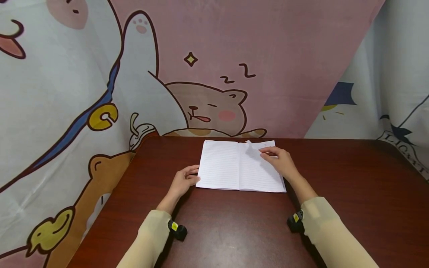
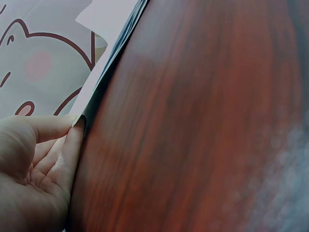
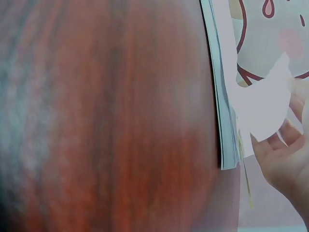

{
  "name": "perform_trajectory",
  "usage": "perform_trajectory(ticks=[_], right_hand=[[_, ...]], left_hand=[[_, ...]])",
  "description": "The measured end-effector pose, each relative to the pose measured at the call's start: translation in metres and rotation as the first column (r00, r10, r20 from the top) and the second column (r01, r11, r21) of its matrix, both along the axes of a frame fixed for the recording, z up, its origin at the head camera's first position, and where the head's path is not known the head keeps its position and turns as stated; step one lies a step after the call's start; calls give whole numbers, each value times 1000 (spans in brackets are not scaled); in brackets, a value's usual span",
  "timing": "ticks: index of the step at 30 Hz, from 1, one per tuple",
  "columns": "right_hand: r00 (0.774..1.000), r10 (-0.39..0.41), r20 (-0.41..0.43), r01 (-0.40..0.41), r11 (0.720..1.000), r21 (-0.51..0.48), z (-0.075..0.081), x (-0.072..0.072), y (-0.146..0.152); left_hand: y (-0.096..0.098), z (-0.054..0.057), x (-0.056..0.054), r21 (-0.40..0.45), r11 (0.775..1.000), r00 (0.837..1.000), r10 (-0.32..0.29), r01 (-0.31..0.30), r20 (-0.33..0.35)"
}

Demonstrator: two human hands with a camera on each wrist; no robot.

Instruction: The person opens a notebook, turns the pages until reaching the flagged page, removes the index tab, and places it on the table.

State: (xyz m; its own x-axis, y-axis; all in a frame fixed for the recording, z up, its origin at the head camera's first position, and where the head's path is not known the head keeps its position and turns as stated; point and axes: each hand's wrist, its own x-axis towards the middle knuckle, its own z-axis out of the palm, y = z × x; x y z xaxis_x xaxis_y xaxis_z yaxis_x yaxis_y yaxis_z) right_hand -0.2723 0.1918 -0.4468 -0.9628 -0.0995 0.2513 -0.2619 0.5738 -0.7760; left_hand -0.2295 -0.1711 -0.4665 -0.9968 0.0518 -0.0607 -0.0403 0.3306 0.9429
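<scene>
A notebook [image 1: 218,165] with white lined pages lies open near the far edge of the table. At its left edge is my left hand [image 1: 182,181], thumb and finger pinching the cover and pages in the left wrist view, where the notebook edge [image 2: 108,60] runs away from the fingertips. Over the right half is my right hand [image 1: 281,162], which pinches a lifted page [image 3: 265,108]. That page bends up off the others, and its pointed tip [image 1: 248,142] sticks up near the top of the centre fold.
The dark reddish-brown table [image 1: 228,227] extends to both sides and in front of the notebook. Directly behind it hangs a cartoon-printed cloth [image 1: 281,74]. Black wrist cameras [image 1: 179,231] are strapped at both cream sleeves [image 1: 330,223].
</scene>
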Motion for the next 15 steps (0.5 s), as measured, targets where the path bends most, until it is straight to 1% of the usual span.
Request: perform_trajectory(ticks=[3, 7, 15], right_hand=[[997, 64, 33, -63, 998, -7, 0, 2, -3], [993, 104, 60, -104, 995, -6, -1, 2, -5], [984, 177, 19, -176, 984, -23, -4, 4, -10]], left_hand=[[0, 0, 0, -1, 1000, 1000, -1, 1, -1], [0, 1, 0, 2, 1000, 1000, -1, 1, 4], [1, 2, 1, 7, 1000, 1000, -2, 2, 6]])
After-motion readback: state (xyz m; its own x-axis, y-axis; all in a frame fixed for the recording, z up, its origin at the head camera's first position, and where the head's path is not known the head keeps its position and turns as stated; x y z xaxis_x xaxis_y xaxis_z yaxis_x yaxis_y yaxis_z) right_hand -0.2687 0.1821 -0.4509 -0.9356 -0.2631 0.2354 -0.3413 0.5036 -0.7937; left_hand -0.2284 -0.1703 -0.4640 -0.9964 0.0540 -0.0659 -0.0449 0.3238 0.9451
